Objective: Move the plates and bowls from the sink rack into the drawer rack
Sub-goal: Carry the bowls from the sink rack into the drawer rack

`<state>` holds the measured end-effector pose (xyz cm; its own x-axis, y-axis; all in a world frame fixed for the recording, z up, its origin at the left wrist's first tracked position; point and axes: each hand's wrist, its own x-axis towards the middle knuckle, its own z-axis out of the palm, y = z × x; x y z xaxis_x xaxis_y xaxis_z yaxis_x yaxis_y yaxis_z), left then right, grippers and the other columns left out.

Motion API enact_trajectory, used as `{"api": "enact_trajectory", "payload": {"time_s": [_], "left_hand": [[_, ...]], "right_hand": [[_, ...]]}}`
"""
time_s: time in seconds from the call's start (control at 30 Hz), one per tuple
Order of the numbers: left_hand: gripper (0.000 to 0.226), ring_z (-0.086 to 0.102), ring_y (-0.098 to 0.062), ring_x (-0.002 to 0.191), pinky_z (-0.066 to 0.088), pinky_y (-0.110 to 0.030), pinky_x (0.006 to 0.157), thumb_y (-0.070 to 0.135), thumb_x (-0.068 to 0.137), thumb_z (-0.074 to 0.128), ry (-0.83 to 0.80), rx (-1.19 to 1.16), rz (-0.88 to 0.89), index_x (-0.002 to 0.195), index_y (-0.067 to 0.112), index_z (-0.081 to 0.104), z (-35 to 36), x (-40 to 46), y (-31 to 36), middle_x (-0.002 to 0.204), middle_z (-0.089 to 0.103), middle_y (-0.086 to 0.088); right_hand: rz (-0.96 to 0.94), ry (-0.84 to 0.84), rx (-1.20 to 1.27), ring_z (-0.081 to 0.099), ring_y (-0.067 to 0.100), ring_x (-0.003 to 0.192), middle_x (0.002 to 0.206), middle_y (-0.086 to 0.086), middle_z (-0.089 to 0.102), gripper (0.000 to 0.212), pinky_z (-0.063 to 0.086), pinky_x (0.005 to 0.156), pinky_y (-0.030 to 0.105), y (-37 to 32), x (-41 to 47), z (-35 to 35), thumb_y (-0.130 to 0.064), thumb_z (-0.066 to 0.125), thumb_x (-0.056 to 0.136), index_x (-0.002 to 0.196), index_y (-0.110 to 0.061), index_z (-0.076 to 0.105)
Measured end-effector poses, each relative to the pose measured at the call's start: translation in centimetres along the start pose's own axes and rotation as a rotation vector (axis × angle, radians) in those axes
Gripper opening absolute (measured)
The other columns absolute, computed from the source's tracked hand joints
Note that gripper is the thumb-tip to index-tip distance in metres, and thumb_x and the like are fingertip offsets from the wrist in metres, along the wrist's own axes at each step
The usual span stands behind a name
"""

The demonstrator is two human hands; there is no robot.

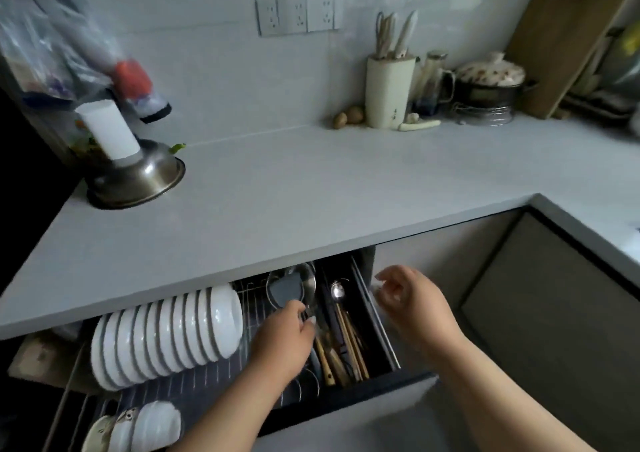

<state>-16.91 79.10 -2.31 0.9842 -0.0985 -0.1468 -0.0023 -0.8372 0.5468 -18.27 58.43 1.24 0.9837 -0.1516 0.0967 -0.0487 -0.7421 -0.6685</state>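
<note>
The drawer rack (256,299) is pulled out below the counter. A row of several white bowls (166,334) stands on edge in its left part. Three more bowls (138,424) stand at the front left. A glass lid or plate (294,283) stands upright at the back of the rack. My left hand (284,337) reaches into the rack and its fingers curl round the lower rim of that glass piece. My right hand (412,299) hovers over the drawer's right side rail with loosely curled fingers and holds nothing. The sink rack is out of view.
A cutlery compartment (343,340) with chopsticks, a spoon and wooden handles fills the drawer's right side. On the grey counter (311,188) stand a steel bowl (138,178), a knife holder (389,91), a pot and a cutting board (561,46).
</note>
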Motion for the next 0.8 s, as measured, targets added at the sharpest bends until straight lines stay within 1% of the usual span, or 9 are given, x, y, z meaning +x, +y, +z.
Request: {"api": "enact_trajectory", "payload": {"time_s": [0.1, 0.2, 0.33, 0.43, 0.5, 0.53, 0.63, 0.73, 0.8], "left_hand": [[0.031, 0.063, -0.014, 0.084, 0.053, -0.035, 0.08, 0.037, 0.097, 0.048, -0.059, 0.013, 0.08, 0.124, 0.023, 0.052, 4.4, 1.4, 6.2, 0.089, 0.066, 0.008], [0.03, 0.063, -0.017, 0.092, 0.051, -0.031, 0.081, 0.04, 0.095, 0.048, -0.092, 0.067, 0.152, 0.121, 0.026, 0.054, 8.8, 2.8, 12.7, 0.095, 0.069, 0.008], [0.036, 0.061, -0.019, 0.104, 0.049, -0.031, 0.086, 0.045, 0.095, 0.045, -0.153, 0.112, 0.237, 0.126, 0.029, 0.05, 14.7, 4.1, 20.9, 0.108, 0.067, 0.007], [0.036, 0.059, -0.02, 0.106, 0.046, -0.03, 0.086, 0.041, 0.096, 0.046, -0.195, 0.117, 0.312, 0.129, 0.026, 0.049, 18.4, 4.7, 26.6, 0.113, 0.065, 0.005], [0.036, 0.057, -0.018, 0.108, 0.044, -0.027, 0.085, 0.038, 0.097, 0.047, -0.225, 0.096, 0.345, 0.129, 0.023, 0.05, 20.4, 4.7, 29.9, 0.117, 0.062, 0.003], [0.036, 0.056, -0.017, 0.109, 0.045, -0.027, 0.088, 0.038, 0.097, 0.048, -0.235, 0.093, 0.363, 0.129, 0.022, 0.05, 21.3, 4.8, 31.4, 0.12, 0.06, 0.003], [0.04, 0.05, -0.015, 0.12, 0.043, -0.032, 0.099, 0.039, 0.096, 0.048, -0.271, 0.116, 0.434, 0.132, 0.022, 0.048, 23.7, 4.9, 34.9, 0.132, 0.052, 0.003], [0.046, 0.042, -0.017, 0.128, 0.04, -0.031, 0.103, 0.04, 0.097, 0.046, -0.296, 0.148, 0.516, 0.139, 0.02, 0.042, 25.0, 5.4, 38.1, 0.14, 0.043, 0.003], [0.05, 0.038, -0.017, 0.132, 0.038, -0.032, 0.105, 0.04, 0.098, 0.045, -0.305, 0.154, 0.561, 0.142, 0.019, 0.038, 25.8, 6.0, 39.9, 0.144, 0.039, 0.001]], "right_hand": [[0.091, 0.11, 0.006, 0.057, 0.012, 0.082, 0.09, -0.006, 0.062, 0.017, 0.04, 0.068, 0.024, 5.6, -0.5, -5.1, -0.034, 0.062, 0.087, 0.099, -0.022, 0.064], [0.172, 0.169, -0.02, 0.058, 0.012, 0.08, 0.088, -0.008, 0.061, 0.016, 0.047, 0.07, 0.03, 11.3, -1.0, -10.3, -0.038, 0.062, 0.087, 0.093, -0.023, 0.063], [0.261, 0.239, -0.036, 0.056, 0.009, 0.079, 0.085, -0.011, 0.06, 0.011, 0.047, 0.07, 0.028, 18.1, -1.6, -16.7, -0.04, 0.061, 0.087, 0.089, -0.029, 0.062], [0.324, 0.261, -0.062, 0.058, 0.008, 0.082, 0.088, -0.012, 0.061, 0.014, 0.049, 0.072, 0.029, 22.3, -2.2, -20.8, -0.043, 0.058, 0.088, 0.092, -0.029, 0.062], [0.37, 0.275, -0.057, 0.058, 0.006, 0.083, 0.09, -0.013, 0.062, 0.016, 0.049, 0.071, 0.027, 24.4, -2.9, -23.1, -0.044, 0.057, 0.089, 0.094, -0.03, 0.062], [0.394, 0.289, -0.045, 0.058, 0.005, 0.083, 0.09, -0.014, 0.062, 0.016, 0.049, 0.07, 0.025, 25.4, -3.3, -24.2, -0.044, 0.057, 0.09, 0.095, -0.03, 0.062], [0.47, 0.336, -0.015, 0.057, 0.004, 0.083, 0.09, -0.012, 0.063, 0.015, 0.046, 0.068, 0.022, 27.9, -4.4, -26.7, -0.042, 0.057, 0.09, 0.094, -0.029, 0.062], [0.546, 0.379, 0.0, 0.056, 0.003, 0.081, 0.091, -0.01, 0.063, 0.016, 0.039, 0.061, 0.015, 30.0, -5.1, -28.4, -0.041, 0.057, 0.091, 0.096, -0.027, 0.062], [0.595, 0.4, 0.004, 0.056, 0.002, 0.08, 0.09, -0.01, 0.063, 0.017, 0.036, 0.058, 0.014, 31.1, -5.3, -29.1, -0.041, 0.057, 0.091, 0.1, -0.027, 0.062]]}}
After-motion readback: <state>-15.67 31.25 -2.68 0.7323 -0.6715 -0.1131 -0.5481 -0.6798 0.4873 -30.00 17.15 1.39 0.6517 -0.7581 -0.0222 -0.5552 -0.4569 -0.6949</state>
